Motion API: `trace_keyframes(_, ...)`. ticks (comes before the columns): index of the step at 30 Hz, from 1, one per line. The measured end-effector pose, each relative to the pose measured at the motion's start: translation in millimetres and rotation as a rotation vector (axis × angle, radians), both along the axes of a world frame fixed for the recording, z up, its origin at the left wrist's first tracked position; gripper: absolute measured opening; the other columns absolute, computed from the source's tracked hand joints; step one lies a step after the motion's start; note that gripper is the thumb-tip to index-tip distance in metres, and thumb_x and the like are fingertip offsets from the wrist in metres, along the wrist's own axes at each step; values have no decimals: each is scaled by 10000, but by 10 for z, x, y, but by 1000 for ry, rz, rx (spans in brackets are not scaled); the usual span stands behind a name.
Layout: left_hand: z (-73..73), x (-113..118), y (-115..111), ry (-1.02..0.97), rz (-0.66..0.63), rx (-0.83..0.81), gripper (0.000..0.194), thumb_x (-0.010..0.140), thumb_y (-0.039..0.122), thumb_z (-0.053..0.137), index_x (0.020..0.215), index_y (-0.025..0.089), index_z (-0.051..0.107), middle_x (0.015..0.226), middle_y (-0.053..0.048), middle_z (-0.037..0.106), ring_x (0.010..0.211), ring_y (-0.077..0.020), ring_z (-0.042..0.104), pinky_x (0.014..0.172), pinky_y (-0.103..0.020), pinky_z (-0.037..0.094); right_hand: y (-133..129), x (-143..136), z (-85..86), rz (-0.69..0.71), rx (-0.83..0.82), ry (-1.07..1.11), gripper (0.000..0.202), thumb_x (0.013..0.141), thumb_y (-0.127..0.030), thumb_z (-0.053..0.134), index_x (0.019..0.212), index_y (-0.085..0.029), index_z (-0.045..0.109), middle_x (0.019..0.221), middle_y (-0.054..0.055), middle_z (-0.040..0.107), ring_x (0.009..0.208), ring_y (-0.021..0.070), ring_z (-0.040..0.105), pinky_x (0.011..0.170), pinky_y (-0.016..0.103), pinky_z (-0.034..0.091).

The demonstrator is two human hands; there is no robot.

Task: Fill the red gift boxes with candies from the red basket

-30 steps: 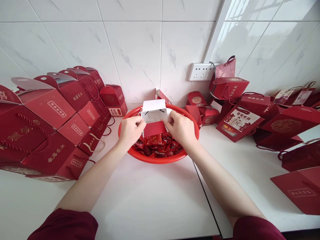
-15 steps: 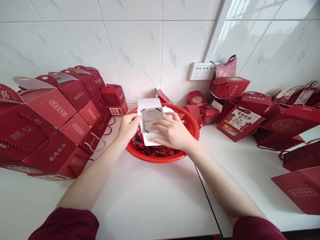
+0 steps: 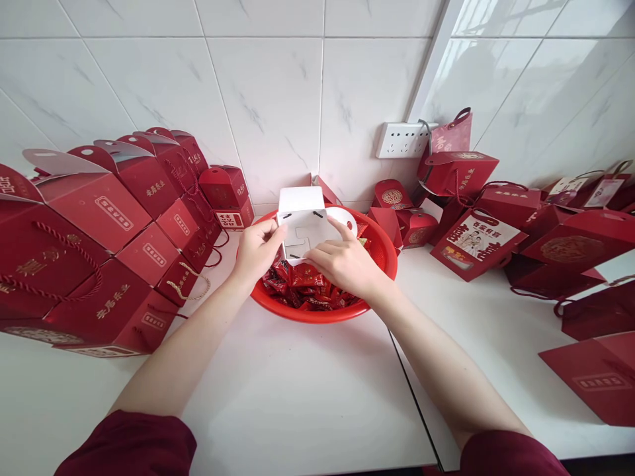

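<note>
So I've got this little white folded box [image 3: 303, 221] up in both hands, right over the red basin [image 3: 381, 261] that sits near the back edge of the tabletop [image 3: 297, 396], close to the tiled corner. My left hand [image 3: 255, 248] pinches the box's left side, thumb and fingers closed on the card. My right hand [image 3: 342, 261] comes at it from the right, fingers laid across the lower flap and pressing on it, so both sets of fingers are closed on the box, not spread. The box is tilted with its white inside facing me, and you can see the little slots and the interlocking tab cut into the panel. A rounded white flap [image 3: 344, 219] sticks out just past my right fingertips.

The basin under it holds a pile of red-wrapped candies [image 3: 307, 291]. Along the left edge of the tabletop there's a whole row of red gift boxes [image 3: 124, 225] with rope handles, leaning against each other back toward the wall. On the right side more red boxes and bags [image 3: 476, 238] lie scattered, some flat, some upright, and a white power strip [image 3: 399, 140] sits against the wall behind them.
</note>
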State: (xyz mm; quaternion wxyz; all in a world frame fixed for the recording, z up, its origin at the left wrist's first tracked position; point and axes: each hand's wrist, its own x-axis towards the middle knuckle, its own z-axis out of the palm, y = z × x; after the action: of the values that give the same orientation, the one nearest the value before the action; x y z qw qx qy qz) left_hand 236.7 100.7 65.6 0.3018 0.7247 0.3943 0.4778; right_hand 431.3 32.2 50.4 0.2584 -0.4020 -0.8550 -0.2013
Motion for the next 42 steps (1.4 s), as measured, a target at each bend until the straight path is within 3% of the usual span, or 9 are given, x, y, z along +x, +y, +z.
trace_keyframes(4,60,-2,-119,166,-53,452,176,897,359,606,992,215,639,851,-20,570,809,-162,577,773,-299,494,-34,2,44,7,1,174,343,1060,-246,394,844,-225,659,683,-27,658,606,142,599,1183,431,325)
trace_keyframes(7,76,-2,-162,286,-82,667,216,902,390,608,1030,227,667,1129,-92,574,1101,-236,574,976,-400,484,-50,13,50,44,-52,327,321,1067,-314,395,898,-241,659,757,-15,700,674,149,625,1118,401,404)
trace_keyframes(13,54,-7,-108,292,-228,695,158,968,333,542,908,214,627,1267,-105,606,1235,-237,578,1041,-408,493,-75,22,79,132,-247,463,328,1065,-336,390,944,-213,669,805,32,690,791,182,641,830,334,515)
trace_keyframes(19,38,-19,-122,332,-250,839,105,946,270,600,877,222,664,1265,-94,614,1231,-223,605,1019,-392,536,-28,87,97,-3,-5,792,264,1000,-271,512,1245,-230,602,1384,115,588,1311,228,528,1086,408,432)
trace_keyframes(24,24,7,-150,389,-324,944,80,924,247,633,864,253,685,1187,-36,697,1243,-210,628,1037,-385,556,66,129,12,-192,-100,766,434,937,-237,564,1368,-268,528,1449,85,573,1326,270,534,1104,507,408)
trace_keyframes(29,8,15,-163,436,-340,1127,91,933,219,617,878,255,681,1201,12,733,1294,-187,604,1027,-340,568,77,147,18,-249,-141,827,327,980,-257,500,1294,-248,587,1285,63,693,1124,257,656,985,457,486)
trace_keyframes(32,21,13,-190,450,-229,1099,62,935,277,629,957,261,684,1267,-8,717,1266,-207,626,1000,-353,546,71,165,36,-216,-131,855,241,1008,-258,451,1118,-258,665,1082,23,758,954,223,691,890,384,509)
trace_keyframes(37,36,25,-197,540,8,778,233,969,342,576,1176,262,647,1338,-60,678,1114,-225,692,1024,-430,427,60,115,34,-147,-155,749,244,991,-163,425,967,-231,658,917,20,745,875,207,679,829,347,505)
trace_keyframes(42,26,37,-180,579,-32,587,267,943,420,585,1123,238,659,1382,-74,632,1320,-273,555,1062,-441,405,59,71,-25,-227,-258,659,194,905,-168,578,1091,-191,626,1286,138,640,1165,304,619,936,455,499)
